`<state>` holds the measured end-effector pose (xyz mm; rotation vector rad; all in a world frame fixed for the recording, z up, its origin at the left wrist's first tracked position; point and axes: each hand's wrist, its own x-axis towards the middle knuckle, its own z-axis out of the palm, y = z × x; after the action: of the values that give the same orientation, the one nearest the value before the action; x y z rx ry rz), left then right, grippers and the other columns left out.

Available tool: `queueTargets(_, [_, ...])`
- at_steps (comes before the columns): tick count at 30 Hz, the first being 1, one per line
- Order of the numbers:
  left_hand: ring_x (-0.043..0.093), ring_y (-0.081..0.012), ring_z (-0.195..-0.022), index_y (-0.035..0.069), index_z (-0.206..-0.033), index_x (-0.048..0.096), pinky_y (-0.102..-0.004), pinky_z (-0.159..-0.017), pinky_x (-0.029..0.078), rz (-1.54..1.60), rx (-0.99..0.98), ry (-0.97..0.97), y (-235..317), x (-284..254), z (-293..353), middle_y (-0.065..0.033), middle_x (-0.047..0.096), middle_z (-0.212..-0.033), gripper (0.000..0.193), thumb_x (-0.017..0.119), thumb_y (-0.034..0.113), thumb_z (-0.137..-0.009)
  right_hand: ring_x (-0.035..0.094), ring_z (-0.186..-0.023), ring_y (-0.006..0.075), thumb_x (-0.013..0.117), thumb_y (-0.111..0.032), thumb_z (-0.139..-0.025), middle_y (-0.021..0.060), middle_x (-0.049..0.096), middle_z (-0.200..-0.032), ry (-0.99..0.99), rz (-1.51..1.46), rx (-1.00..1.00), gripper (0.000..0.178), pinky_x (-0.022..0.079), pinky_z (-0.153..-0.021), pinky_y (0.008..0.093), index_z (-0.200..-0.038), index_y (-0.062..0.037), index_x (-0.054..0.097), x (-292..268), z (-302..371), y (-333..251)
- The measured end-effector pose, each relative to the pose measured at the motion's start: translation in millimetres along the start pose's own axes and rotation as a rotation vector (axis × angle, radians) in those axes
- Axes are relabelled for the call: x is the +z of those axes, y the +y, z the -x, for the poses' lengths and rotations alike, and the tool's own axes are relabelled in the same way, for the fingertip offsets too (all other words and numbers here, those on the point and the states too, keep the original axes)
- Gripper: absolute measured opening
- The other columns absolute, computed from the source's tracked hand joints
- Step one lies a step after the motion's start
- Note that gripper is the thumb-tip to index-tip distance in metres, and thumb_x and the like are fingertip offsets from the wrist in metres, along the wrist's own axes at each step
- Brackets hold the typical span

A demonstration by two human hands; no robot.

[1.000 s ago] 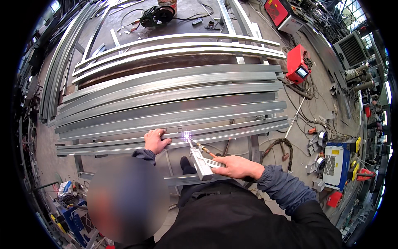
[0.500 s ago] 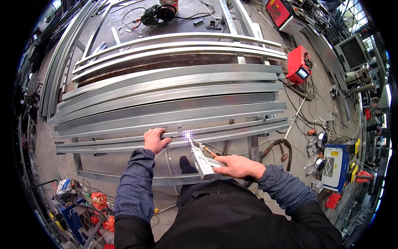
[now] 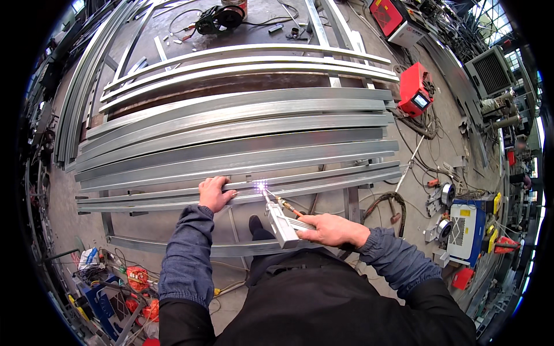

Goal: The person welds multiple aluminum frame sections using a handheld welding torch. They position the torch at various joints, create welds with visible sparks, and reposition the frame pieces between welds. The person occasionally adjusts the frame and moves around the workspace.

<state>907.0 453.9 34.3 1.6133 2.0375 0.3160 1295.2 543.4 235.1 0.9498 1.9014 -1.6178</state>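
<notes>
In my right hand (image 3: pixel 333 229) is a silver handheld welding gun (image 3: pixel 281 226), its handle closed in by my fingers. The gun's narrow tip points away from me and meets a long steel bar (image 3: pixel 311 181). A small violet-white glow (image 3: pixel 261 185) shows at that contact. To the left of the glow, my left hand (image 3: pixel 214 194) is curled over the same close-set pair of bars, thumb toward the gun. The undersides of its fingers are hidden. A thin brass-coloured tube (image 3: pixel 287 206) runs beside the gun's nozzle.
Wider galvanised profiles (image 3: pixel 231 136) lie side by side just beyond, on a steel frame (image 3: pixel 352 205). A red machine with a small screen (image 3: pixel 416 92) stands right of them. Cables (image 3: pixel 398 199) and a blue-white machine (image 3: pixel 466 230) occupy the right floor; orange bags (image 3: pixel 138 278) lie lower left.
</notes>
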Motion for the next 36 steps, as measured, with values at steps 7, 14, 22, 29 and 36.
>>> queueTargets(7, [0.063, -0.0291, -0.120, 0.017, -0.119, 0.079, -0.0475, -0.111, 0.039, 0.011, -0.026, -0.045, 5, -6, 0, -0.0033, 0.075, -0.117, 0.046, 0.087, 0.046, -0.085, 0.073, -0.113, 0.0427, 0.057, -0.060, -0.111, 0.0225, 0.077, -0.117, 0.012, -0.012, -0.003, 0.063, 0.055, -0.097, 0.0482, -0.149, -0.0099, 0.061, 3, -1, 9])
queueTargets(14, [0.063, -0.0291, -0.120, 0.017, -0.120, 0.078, -0.0476, -0.111, 0.039, 0.001, -0.015, -0.014, 1, 0, 0, -0.0037, 0.075, -0.117, 0.046, 0.086, 0.046, -0.086, 0.074, -0.111, 0.0413, 0.058, -0.059, -0.111, 0.0214, 0.078, -0.115, 0.002, -0.018, -0.002, 0.063, 0.055, -0.097, 0.0473, -0.149, -0.0094, 0.061, 1, 1, 8])
queueTargets(22, [0.062, -0.0286, -0.118, 0.014, -0.118, 0.077, -0.0455, -0.112, 0.036, 0.030, 0.097, 0.099, 5, -2, 8, -0.0045, 0.073, -0.115, 0.039, 0.083, 0.041, -0.090, 0.073, -0.111, 0.0419, 0.057, -0.057, -0.112, 0.0221, 0.077, -0.116, 0.027, 0.017, -0.015, 0.062, 0.055, -0.097, 0.0472, -0.153, -0.0102, 0.059, 2, 3, 11])
queueTargets(29, [0.063, -0.0275, -0.117, 0.014, -0.114, 0.077, -0.0449, -0.108, 0.039, -0.018, 0.131, 0.321, 10, 11, 12, -0.0037, 0.074, -0.115, 0.030, 0.071, 0.040, -0.101, 0.070, -0.096, 0.0222, 0.057, -0.053, -0.114, 0.0092, 0.075, -0.105, -0.032, -0.151, 0.063, 0.062, 0.055, -0.090, 0.0369, -0.165, -0.0179, 0.051, -10, 8, 10])
queueTargets(36, [0.064, -0.0272, -0.114, 0.014, -0.102, 0.076, -0.0459, -0.105, 0.042, -0.119, 0.054, 0.346, 18, 17, 9, -0.0022, 0.074, -0.113, 0.027, 0.070, 0.040, -0.102, 0.067, -0.090, 0.0188, 0.060, -0.048, -0.114, 0.0053, 0.074, -0.101, -0.094, -0.157, 0.130, 0.059, 0.055, -0.087, 0.0369, -0.165, -0.0184, 0.052, -34, 10, 7])
